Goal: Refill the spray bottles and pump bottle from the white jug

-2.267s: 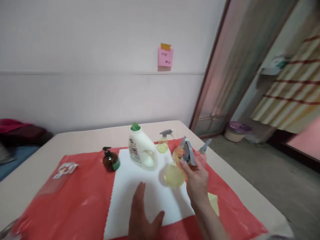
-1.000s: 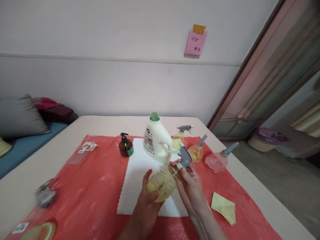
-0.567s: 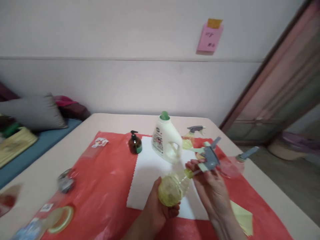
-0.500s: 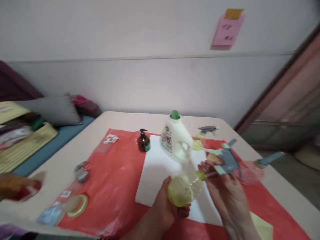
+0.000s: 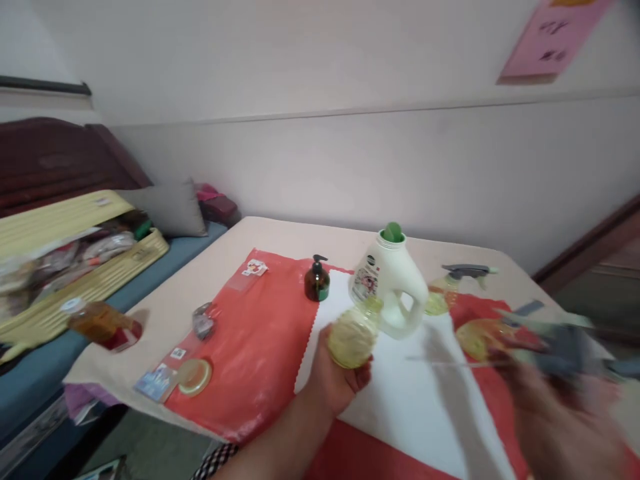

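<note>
My left hand (image 5: 336,377) is wrapped round a see-through yellow spray bottle body (image 5: 354,335), its open neck tilted up to the right. Over the right side of the table, my right hand (image 5: 560,427), smeared by motion, grips a grey and pale green trigger spray head (image 5: 563,343). Its thin dip tube (image 5: 450,363) points left, clear of the bottle. Just behind the yellow bottle stands a big white jug (image 5: 395,283) with a green cap (image 5: 393,232). It rests on a white cloth (image 5: 400,393).
A brown pump bottle (image 5: 317,281) stands left of the jug, and another spray bottle (image 5: 450,287) to its right. Red plastic sheeting (image 5: 260,340) covers much of the table. On the left lie a tape roll (image 5: 194,377), a crumpled grey item (image 5: 203,321) and an amber bottle (image 5: 105,325).
The spray head has come out of the yellow bottle's neck. My right hand has carried it right, while my left hand holds the bottle more upright. The view has turned left.
</note>
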`<state>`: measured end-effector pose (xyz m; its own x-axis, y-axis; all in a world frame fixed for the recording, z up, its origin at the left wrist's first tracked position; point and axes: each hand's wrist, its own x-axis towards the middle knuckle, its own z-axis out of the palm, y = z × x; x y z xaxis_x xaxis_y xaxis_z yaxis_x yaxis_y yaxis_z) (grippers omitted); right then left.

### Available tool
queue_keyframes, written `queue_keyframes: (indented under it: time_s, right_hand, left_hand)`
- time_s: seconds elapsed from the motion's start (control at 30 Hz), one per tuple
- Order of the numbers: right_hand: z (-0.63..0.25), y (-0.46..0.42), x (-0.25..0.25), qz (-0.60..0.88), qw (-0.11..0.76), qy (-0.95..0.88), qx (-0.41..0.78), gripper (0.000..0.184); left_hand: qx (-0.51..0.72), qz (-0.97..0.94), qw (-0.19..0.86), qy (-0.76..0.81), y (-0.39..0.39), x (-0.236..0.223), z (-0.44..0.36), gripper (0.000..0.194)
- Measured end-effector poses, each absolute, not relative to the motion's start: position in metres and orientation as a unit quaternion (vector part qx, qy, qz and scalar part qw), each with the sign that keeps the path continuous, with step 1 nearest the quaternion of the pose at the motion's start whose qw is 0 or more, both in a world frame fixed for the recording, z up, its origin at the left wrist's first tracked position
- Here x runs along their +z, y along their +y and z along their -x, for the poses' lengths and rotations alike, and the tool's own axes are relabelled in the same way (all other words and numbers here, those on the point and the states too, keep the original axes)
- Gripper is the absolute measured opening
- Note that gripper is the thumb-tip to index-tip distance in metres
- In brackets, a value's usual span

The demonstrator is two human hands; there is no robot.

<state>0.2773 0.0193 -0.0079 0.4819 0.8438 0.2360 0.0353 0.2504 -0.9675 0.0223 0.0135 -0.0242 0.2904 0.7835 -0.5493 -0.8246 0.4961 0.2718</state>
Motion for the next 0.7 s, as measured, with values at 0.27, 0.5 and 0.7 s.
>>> queue_keyframes:
  time_s: [0.27, 0.5, 0.7]
  right_hand:
    - [-0.213, 0.026, -0.056, 0.546, 0.107, -0.814, 0.167, 0.028]
    - [-0.203, 0.023, -0.068, 0.545, 0.199, -0.788, 0.204, 0.053]
    - [-0.232, 0.068, -0.074, 0.593, 0.543, -0.557, 0.209, 0.070]
  left_hand:
    - [0.606, -0.046, 0.729, 0.314, 0.027, -0.007, 0.034, 0.044]
    - [0.635, -0.068, 0.681, 0.359, 0.029, -0.004, 0.031, 0.039]
    - [0.635, -0.080, 0.680, 0.358, 0.027, -0.001, 0.019, 0.031]
